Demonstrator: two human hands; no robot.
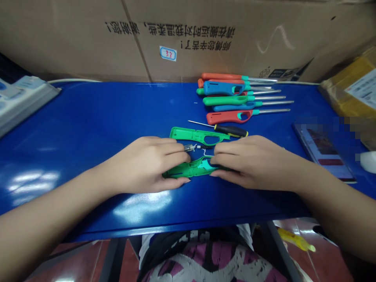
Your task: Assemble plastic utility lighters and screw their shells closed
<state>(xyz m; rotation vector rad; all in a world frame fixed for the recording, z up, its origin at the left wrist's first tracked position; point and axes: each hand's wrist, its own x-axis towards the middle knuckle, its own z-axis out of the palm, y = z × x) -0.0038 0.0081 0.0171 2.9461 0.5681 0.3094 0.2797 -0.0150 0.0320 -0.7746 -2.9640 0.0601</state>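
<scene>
My left hand [158, 162] is closed around the left end of a green lighter half-shell [192, 169], thumb along its near edge. At its fingertips is a small clear part [189, 147], possibly the lighter's fuel tank. My right hand [243, 160] grips the same half-shell's right end, near a turquoise trigger [208, 164]. A thin white wire [205, 152] and a small black part [208, 147] lie between the hands. Just beyond, the other green half-shell [194, 135] rests open side up. Behind it lies a screwdriver [230, 130] with a black and yellow handle.
Several assembled long-neck lighters [229, 116] in red, blue, green and orange are piled at the back. A phone [326, 152] lies at right, by a taped carton [352, 94]. A white device [25, 98] stands at left. A large cardboard box [88, 43] walls the blue table's [88, 117] back.
</scene>
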